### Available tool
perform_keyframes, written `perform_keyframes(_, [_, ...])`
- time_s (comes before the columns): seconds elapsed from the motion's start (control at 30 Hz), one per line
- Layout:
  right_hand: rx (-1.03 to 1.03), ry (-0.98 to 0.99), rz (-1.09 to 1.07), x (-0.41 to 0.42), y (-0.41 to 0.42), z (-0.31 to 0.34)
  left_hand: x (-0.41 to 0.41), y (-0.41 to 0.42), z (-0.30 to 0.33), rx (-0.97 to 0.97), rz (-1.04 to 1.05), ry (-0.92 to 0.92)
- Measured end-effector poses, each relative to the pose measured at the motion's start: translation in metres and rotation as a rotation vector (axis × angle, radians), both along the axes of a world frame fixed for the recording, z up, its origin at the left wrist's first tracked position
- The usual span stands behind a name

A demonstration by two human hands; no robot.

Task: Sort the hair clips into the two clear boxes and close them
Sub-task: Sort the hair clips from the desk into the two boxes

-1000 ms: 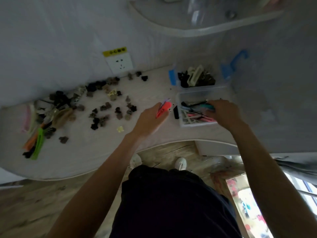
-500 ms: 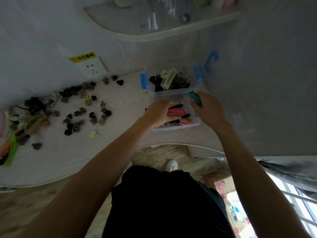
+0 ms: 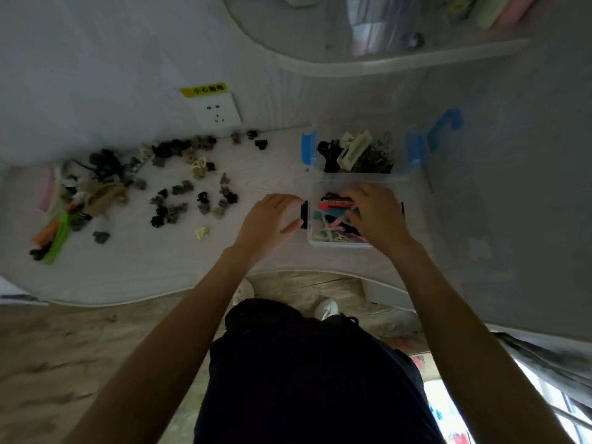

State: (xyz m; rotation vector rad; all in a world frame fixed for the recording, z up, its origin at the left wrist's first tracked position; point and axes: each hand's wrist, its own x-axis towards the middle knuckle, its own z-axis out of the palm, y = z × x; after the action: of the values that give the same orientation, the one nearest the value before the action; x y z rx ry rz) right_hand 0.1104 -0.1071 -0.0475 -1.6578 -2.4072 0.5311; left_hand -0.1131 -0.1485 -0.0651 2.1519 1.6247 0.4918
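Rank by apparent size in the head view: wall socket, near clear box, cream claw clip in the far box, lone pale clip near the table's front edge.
1. near clear box
2. wall socket
3. cream claw clip, not far behind the socket
4. lone pale clip

Wide-angle view, so apparent size only.

**Dim, soft wide-angle view**

We see a dim room; daylight glares at the window [image 3: 544, 408], lower right. The whole frame is soft, small clips [image 3: 179, 200] smear, and the shelf [image 3: 368, 64] and surface [image 3: 153, 270] edges bow.
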Motion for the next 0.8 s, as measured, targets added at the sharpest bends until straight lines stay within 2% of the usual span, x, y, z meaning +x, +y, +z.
perform_keyframes(0.1, [0.165, 0.162, -0.016, -0.021, -0.016, 0.012, -0.018, -0.013, 0.002, 0.003, 0.163, -0.127])
perform_keyframes(0.2, [0.221, 0.257, 0.118, -0.066, -0.023, 0.021, -0.050, -0.028, 0.007, 0.051, 0.408, -0.206])
perform_keyframes(0.33, [0.068, 0.228, 0.264, -0.139, -0.009, 0.007, -0.118, -0.046, 0.000, 0.037, 0.650, -0.185])
perform_keyframes(0.5, [-0.081, 0.144, 0.302, -0.219, 0.024, -0.016, -0.215, -0.054, -0.004, -0.070, 0.805, -0.038])
perform_keyframes(0.6, [-0.165, 0.036, 0.253, -0.254, 0.038, -0.036, -0.268, -0.052, -0.007, -0.125, 0.867, 0.005])
perform_keyframes(0.7, [-0.227, -0.080, 0.188, -0.285, 0.036, -0.054, -0.320, -0.043, -0.013, -0.118, 0.824, 0.014])
perform_keyframes(0.8, [-0.186, -0.029, 0.140, -0.298, 0.025, -0.059, -0.344, -0.028, -0.019, -0.080, 0.720, 0.037])
